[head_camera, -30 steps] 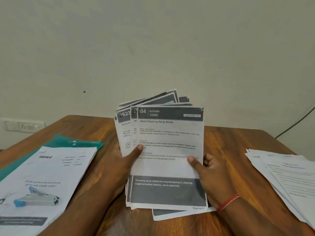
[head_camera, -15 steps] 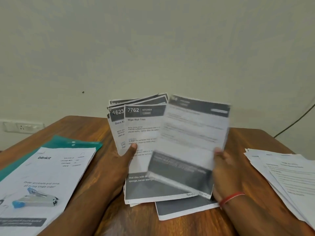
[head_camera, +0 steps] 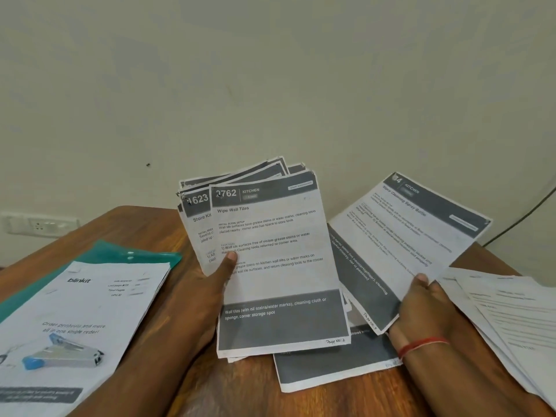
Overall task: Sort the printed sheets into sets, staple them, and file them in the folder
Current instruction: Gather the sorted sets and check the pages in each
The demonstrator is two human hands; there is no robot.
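Head view of a sorting step at a wooden tabletop (head_camera: pixel 156 236) set against a plain wall. The left hand (head_camera: pixel 210 284) grips a fanned stack of printed sheets (head_camera: pixel 270 251) held upright above the tabletop, thumb pressed on the front page; that page is headed "2762 KITCHEN – Wipe Wall Tiles" and marked "Page No: 3" at its lower right corner, while the page just behind it shows "1623". The right hand (head_camera: pixel 421 308), with a red thread at the wrist, pinches a single sheet (head_camera: pixel 406 236) by its lower edge; this sheet, titled "Store Cleaning Spray Bottle", is tilted to the right and held apart from the stack. Below both, another sheet (head_camera: pixel 331 368) with a dark band lies flat on the tabletop. At the left, a teal folder (head_camera: pixel 120 254) lies flat, partly covered by a "blinkit" printout (head_camera: pixel 99 296), on which rests a stapler (head_camera: pixel 63 355) with blue ends. At the right edge, a loose pile of white printed pages (head_camera: pixel 511 320) lies spread on the tabletop, just beside the right forearm. A wall socket (head_camera: pixel 39 225) sits at far left.
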